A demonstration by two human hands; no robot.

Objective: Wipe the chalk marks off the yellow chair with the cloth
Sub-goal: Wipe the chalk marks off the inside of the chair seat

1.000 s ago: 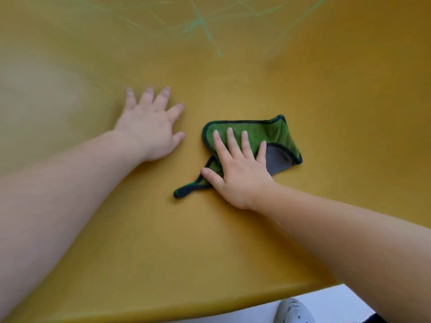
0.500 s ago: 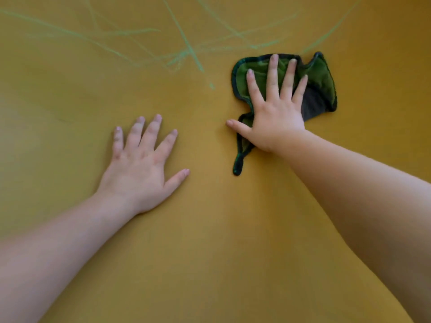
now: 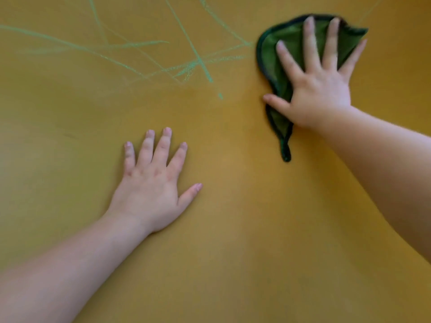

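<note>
Cloth (image 3: 271, 51) pressed under splayed right hand (image 3: 319, 89) (blurred, middle hidden); left hand (image 3: 149, 190) laid flat, empty; chalk marks (image 3: 200, 62) cropped above.

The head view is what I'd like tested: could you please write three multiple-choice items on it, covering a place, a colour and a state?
1. Where is the cloth relative to the chalk marks?
A. Left of them
B. At their right end
C. Directly below them

2. What colour are the chalk marks?
A. Pale green
B. Red
C. White

3. How does the right hand meet the cloth?
A. It pinches a corner in the air
B. It hovers clear of it
C. It presses it flat with spread fingers

Answers:
1 B, the cloth lies on the chair beside the right ends of the lines.
2 A, the lines show light green against the yellow.
3 C, its straight fingers lie spread on the cloth, while the left hand rests flat on the chair.
</note>
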